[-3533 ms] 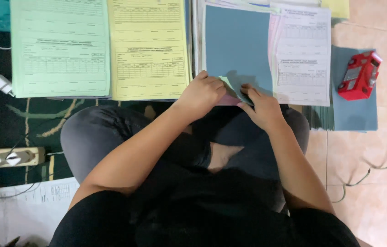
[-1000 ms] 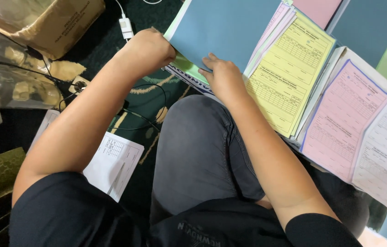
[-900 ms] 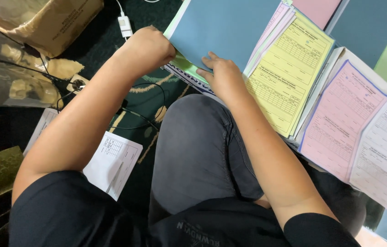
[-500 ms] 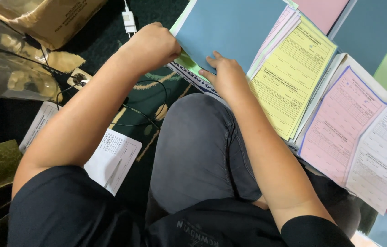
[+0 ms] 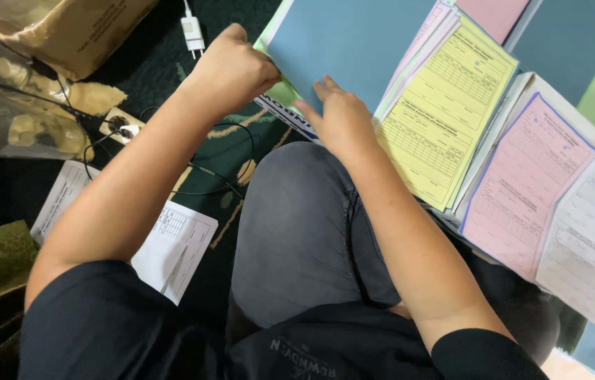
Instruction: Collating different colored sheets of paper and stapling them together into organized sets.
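On smooth blue card sheet [image 5: 354, 42], both hands [image 5: 343, 123], fingers curled.

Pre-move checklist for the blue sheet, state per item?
1. Left hand on the left edge of the blue sheet: ok.
2. Right hand flat on the blue sheet's lower edge: ok.
3. Blue sheet separated from the green sheet beneath: cannot tell.
4. Yellow form clear of both hands: ok.
5. Pink form untouched: ok.

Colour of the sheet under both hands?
Plain blue sheet, unprinted on its visible face; head view, the only view.
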